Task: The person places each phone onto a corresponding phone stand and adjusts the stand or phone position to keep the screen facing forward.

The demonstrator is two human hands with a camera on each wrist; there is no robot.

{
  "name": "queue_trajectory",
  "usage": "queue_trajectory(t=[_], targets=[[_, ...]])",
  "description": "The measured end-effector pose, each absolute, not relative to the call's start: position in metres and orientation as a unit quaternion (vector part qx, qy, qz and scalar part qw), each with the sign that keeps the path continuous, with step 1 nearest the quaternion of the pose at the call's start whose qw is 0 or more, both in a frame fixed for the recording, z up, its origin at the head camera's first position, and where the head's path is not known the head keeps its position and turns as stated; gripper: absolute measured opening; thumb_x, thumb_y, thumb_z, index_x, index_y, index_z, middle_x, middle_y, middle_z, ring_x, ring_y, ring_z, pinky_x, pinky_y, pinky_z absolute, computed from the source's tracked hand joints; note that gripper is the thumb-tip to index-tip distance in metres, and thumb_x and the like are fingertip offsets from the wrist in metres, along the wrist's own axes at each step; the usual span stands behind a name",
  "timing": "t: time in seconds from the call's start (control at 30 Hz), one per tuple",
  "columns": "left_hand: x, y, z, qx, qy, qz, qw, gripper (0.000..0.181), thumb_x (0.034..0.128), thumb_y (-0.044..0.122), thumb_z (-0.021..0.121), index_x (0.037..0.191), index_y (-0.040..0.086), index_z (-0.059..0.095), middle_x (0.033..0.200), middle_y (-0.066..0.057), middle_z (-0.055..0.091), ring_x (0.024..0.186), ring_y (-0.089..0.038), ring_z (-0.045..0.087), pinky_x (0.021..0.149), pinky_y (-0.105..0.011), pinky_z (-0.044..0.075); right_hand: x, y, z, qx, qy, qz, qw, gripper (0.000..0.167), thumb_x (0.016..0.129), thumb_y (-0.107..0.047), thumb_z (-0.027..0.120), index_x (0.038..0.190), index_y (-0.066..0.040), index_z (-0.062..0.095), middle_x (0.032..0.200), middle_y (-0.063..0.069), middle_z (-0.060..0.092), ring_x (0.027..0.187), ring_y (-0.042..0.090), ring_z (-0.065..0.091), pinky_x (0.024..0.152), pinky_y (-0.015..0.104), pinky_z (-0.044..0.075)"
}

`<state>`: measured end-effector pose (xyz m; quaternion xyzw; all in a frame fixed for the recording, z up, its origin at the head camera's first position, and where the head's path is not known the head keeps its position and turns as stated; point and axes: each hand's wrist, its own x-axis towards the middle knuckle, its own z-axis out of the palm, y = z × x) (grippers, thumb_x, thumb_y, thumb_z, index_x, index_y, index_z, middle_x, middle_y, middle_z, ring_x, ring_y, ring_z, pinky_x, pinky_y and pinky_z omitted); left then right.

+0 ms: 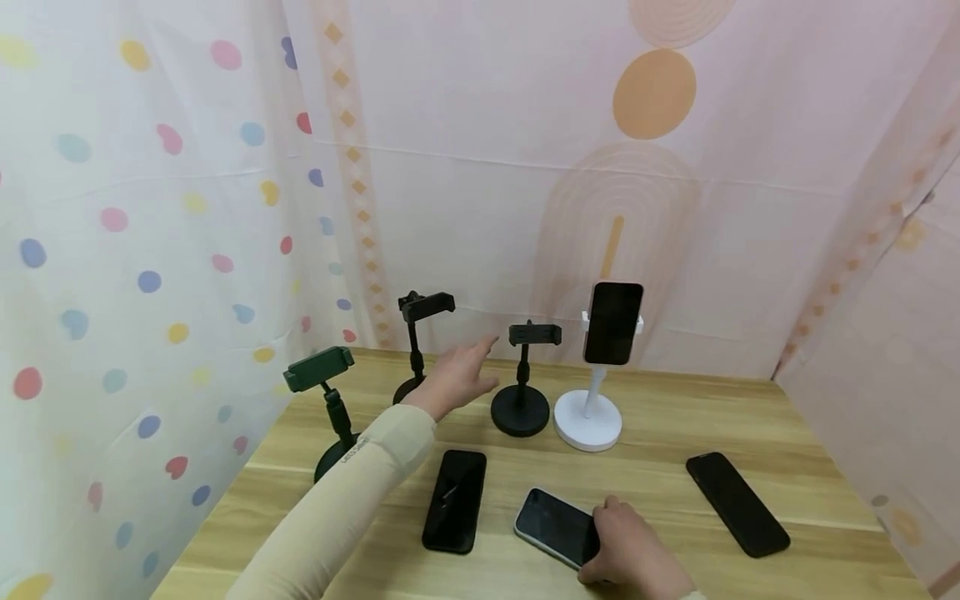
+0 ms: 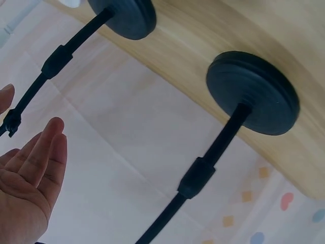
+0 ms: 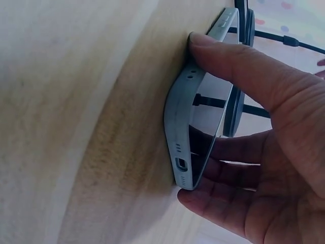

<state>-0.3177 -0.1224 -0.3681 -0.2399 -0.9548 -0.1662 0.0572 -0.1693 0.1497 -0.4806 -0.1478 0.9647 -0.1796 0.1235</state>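
My left hand (image 1: 456,379) reaches over the table between two black phone stands, its fingers extended and nothing held. Just right of it is the nearer black phone stand (image 1: 520,411), whose clamp holds no phone. The other black stand (image 1: 414,342) rises behind the hand, its base partly hidden. In the left wrist view the fingers (image 2: 51,152) are apart from both stands. My right hand (image 1: 633,550) grips a smartphone (image 1: 555,527) by its near end, thumb on one edge and fingers on the other. The right wrist view shows the charging port end of this phone (image 3: 177,117) close to the tabletop.
A green phone stand (image 1: 337,412) is at the left, partly behind my left sleeve. The white stand (image 1: 588,421) carries an upright phone (image 1: 615,323). Black phones lie at centre left (image 1: 454,502) and right (image 1: 737,504). Patterned curtains (image 1: 465,217) border the wooden table (image 1: 652,417).
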Motion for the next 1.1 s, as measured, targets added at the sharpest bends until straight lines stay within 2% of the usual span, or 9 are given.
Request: queue_trajectory(t=[0.23, 0.37, 0.5, 0.67, 0.87, 1.1], targets=[[-0.315, -0.13, -0.375, -0.236, -0.955, -0.17, 0.052, 0.075, 0.0926, 0.026, 0.073, 0.153, 0.005, 0.034, 0.139, -0.017, 0.056, 0.118, -0.032, 0.06, 0.098, -0.044, 0.047, -0.171, 0.155, -0.479, -0.162, 0.961, -0.19, 0.118, 0.063, 0.059, -0.034, 0.093, 0.099, 0.006, 0.063, 0.087, 0.01, 0.052, 0.075, 0.024, 0.048, 0.071, 0.044, 0.047], [-0.315, -0.134, -0.381, -0.237, -0.955, -0.167, 0.066, 0.074, 0.0914, 0.026, 0.074, 0.152, 0.004, 0.037, 0.121, -0.015, 0.066, 0.1, -0.028, 0.066, 0.09, -0.043, 0.052, -0.174, 0.154, -0.478, -0.159, 0.963, -0.186, 0.116, 0.062, 0.06, -0.034, 0.092, 0.099, 0.005, 0.064, 0.088, 0.01, 0.052, 0.075, 0.024, 0.049, 0.071, 0.044, 0.048], [-0.314, -0.136, -0.385, -0.237, -0.954, -0.17, 0.07, 0.073, 0.0906, 0.026, 0.075, 0.15, 0.005, 0.04, 0.105, -0.011, 0.07, 0.085, -0.022, 0.067, 0.079, -0.04, 0.054, -0.175, 0.152, -0.475, -0.149, 0.964, -0.188, 0.116, 0.06, 0.061, -0.034, 0.092, 0.098, 0.004, 0.064, 0.09, 0.01, 0.054, 0.076, 0.024, 0.05, 0.073, 0.046, 0.049], [-0.312, -0.137, -0.385, -0.234, -0.954, -0.182, 0.054, 0.073, 0.0917, 0.026, 0.074, 0.152, 0.006, 0.037, 0.112, -0.012, 0.069, 0.088, -0.022, 0.068, 0.077, -0.04, 0.055, -0.174, 0.152, -0.472, -0.145, 0.962, -0.2, 0.119, 0.06, 0.061, -0.036, 0.091, 0.096, 0.005, 0.065, 0.089, 0.009, 0.055, 0.075, 0.023, 0.051, 0.072, 0.045, 0.049], [-0.312, -0.135, -0.381, -0.233, -0.952, -0.193, 0.048, 0.073, 0.0927, 0.024, 0.073, 0.153, 0.007, 0.036, 0.115, -0.013, 0.067, 0.085, -0.022, 0.067, 0.076, -0.041, 0.054, -0.173, 0.151, -0.471, -0.139, 0.966, -0.2, 0.087, 0.058, 0.057, -0.039, 0.089, 0.088, 0.003, 0.064, 0.084, 0.008, 0.052, 0.07, 0.022, 0.05, 0.068, 0.043, 0.049], [-0.312, -0.136, -0.384, -0.232, -0.953, -0.189, 0.05, 0.07, 0.094, 0.025, 0.071, 0.153, 0.01, 0.037, 0.118, -0.013, 0.067, 0.093, -0.023, 0.068, 0.079, -0.041, 0.055, -0.172, 0.15, -0.471, -0.112, 0.97, -0.204, 0.065, 0.058, 0.054, -0.04, 0.088, 0.085, 0.001, 0.062, 0.083, 0.008, 0.051, 0.069, 0.023, 0.05, 0.064, 0.042, 0.048]])
